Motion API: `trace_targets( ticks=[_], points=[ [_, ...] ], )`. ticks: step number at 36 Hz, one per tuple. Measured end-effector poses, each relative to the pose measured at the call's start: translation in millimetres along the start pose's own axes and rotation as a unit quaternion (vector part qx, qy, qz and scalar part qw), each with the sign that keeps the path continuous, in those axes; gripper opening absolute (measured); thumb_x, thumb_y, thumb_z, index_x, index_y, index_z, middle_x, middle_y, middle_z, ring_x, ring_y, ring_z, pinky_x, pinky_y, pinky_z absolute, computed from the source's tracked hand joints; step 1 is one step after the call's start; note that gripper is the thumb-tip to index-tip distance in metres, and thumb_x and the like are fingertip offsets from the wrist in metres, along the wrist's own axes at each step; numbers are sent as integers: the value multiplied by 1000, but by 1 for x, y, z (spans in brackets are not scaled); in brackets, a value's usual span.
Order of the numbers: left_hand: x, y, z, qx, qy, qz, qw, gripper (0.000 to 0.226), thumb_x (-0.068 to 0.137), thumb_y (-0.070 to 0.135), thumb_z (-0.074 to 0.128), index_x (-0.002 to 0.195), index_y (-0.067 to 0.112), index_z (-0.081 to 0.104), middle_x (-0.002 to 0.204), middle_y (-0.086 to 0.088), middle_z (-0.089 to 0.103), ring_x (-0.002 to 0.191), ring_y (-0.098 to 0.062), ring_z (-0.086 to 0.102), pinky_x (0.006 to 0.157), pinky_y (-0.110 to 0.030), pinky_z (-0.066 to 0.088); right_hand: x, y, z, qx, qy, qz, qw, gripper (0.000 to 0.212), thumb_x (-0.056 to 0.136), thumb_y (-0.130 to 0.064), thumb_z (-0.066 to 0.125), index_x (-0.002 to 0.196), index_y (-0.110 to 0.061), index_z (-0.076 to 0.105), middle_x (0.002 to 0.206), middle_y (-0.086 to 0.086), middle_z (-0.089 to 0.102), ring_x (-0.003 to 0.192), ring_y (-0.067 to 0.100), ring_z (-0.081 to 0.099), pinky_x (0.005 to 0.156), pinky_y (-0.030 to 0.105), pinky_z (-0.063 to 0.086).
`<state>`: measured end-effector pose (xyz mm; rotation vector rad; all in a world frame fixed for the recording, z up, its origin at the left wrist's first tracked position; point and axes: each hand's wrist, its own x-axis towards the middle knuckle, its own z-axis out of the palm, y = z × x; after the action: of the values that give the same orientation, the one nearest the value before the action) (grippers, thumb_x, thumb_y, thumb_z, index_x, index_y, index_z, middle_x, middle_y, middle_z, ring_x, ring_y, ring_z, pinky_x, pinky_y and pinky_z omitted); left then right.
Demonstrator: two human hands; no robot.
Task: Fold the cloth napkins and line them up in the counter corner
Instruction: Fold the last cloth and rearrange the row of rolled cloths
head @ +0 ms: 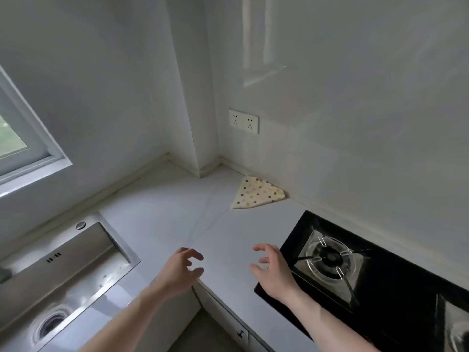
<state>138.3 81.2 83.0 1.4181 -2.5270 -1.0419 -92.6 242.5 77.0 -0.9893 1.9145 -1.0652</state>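
A cream napkin with coloured dots (256,193), folded into a triangle, lies on the white counter (177,212) against the right-hand wall near the corner. My left hand (180,269) hovers over the counter's inner front corner, fingers loosely curled and holding nothing. My right hand (272,271) hovers a little to the right, at the left edge of the hob, fingers spread and relaxed, also holding nothing. Both hands are well short of the napkin. No other napkin is in view.
A steel sink (63,273) is set into the counter at the left. A black glass gas hob (355,270) with a burner lies at the right. A double wall socket (243,121) is above the corner, and a window (22,138) at far left.
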Motion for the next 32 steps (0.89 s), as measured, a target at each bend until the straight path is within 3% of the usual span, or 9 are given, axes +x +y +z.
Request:
trace_targets(
  ticks=[4, 10, 13, 17, 27, 32],
  points=[
    [68, 3, -1, 26, -51, 18, 998, 21, 90, 32, 70, 108, 39, 61, 125, 9, 48, 106, -9, 58, 83, -20, 48, 27, -6, -4, -4, 27, 26, 999, 36, 93, -27, 64, 123, -41, 50, 124, -26, 37, 115, -2, 49, 75, 12, 46],
    [177, 8, 0, 96, -139, 57, 984, 39, 89, 36, 69, 127, 30, 61, 138, 3, 44, 109, -16, 62, 98, -29, 49, 59, -4, -3, -18, 111, 68, 991, 35, 92, -30, 65, 121, -43, 51, 129, -22, 42, 114, -3, 52, 78, 12, 45],
    [225, 11, 2, 149, -179, 72, 970, 49, 89, 34, 68, 136, 29, 56, 147, 1, 40, 121, -18, 57, 102, -27, 45, 71, -7, 2, -18, 153, 96, 983, 34, 92, -32, 65, 121, -43, 50, 130, -22, 43, 114, -2, 53, 82, 16, 45],
    [279, 18, 9, 194, -206, 89, 955, 57, 90, 30, 64, 145, 27, 49, 154, -3, 34, 137, -24, 44, 109, -31, 41, 85, -20, 11, -25, 197, 123, 972, 33, 93, -31, 65, 121, -42, 50, 128, -21, 44, 113, -4, 53, 74, 11, 44],
    [357, 35, 44, 278, -267, 101, 917, 70, 92, 28, 55, 157, 33, 29, 164, -8, 14, 146, -33, 28, 116, -42, 34, 83, -45, 29, 47, 283, 172, 942, 37, 93, -28, 68, 121, -45, 52, 128, -27, 47, 112, -9, 54, 81, 15, 50],
    [371, 41, 59, 284, -276, 107, 912, 72, 95, 30, 53, 160, 24, 23, 168, -4, 7, 146, -35, 26, 117, -40, 30, 68, -48, 40, 53, 311, 199, 928, 36, 91, -29, 69, 118, -47, 54, 127, -29, 49, 112, -10, 55, 90, 22, 53]
  ],
)
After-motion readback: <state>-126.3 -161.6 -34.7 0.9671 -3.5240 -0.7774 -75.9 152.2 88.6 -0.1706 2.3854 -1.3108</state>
